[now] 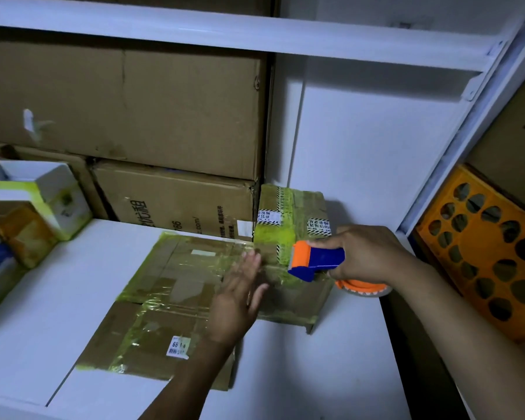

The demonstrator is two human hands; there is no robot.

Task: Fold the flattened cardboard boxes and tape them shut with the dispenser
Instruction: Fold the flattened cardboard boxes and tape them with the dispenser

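Flattened cardboard boxes [170, 286] wrapped in yellowish tape lie on the white table [331, 359]. My left hand [237, 301] hovers or rests flat over their right part, fingers straight and slightly blurred. My right hand [367, 253] grips a blue and orange tape dispenser [315, 260], its orange head pointing left over the cardboard. The orange tape roll [364, 289] shows below my wrist. A folded, taped box [291, 216] with striped labels stands upright just behind the dispenser.
Large brown cartons [128, 101] are stacked behind the table under a white shelf [225, 31]. White and yellow small boxes [37, 207] crowd the table's left edge. An orange perforated crate [491, 253] sits in the rack at right.
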